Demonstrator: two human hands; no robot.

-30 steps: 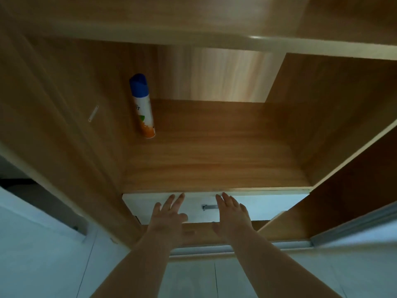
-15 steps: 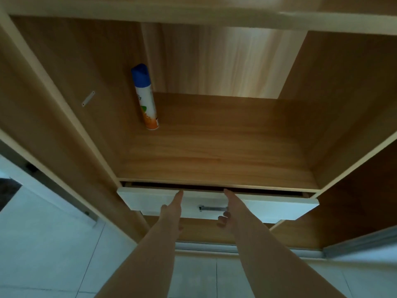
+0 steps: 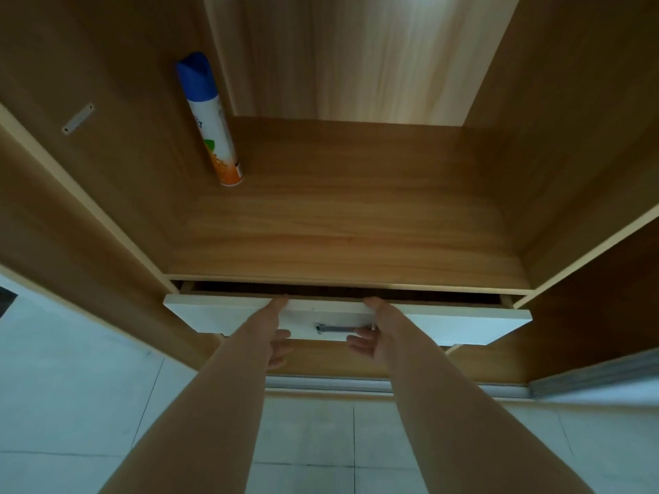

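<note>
- The left hand (image 3: 277,331) pinches the front panel of the white drawer (image 3: 463,326), with the thumb laid on the top edge and the fingers curled under the bottom edge.
- The right hand (image 3: 373,331) holds the same panel the same way, thumb on top and fingers curled beneath. It is just beside the right end of the metal handle (image 3: 337,329); whether a fingertip touches the handle is hard to tell.
- The drawer sits directly under the wooden shelf (image 3: 338,226), pulled out slightly, with a dark gap showing behind its front.
- A spray can (image 3: 210,119) with a blue cap stands at the shelf's back left corner, well apart from both hands.
- Pale tiled floor (image 3: 71,404) lies below.
</note>
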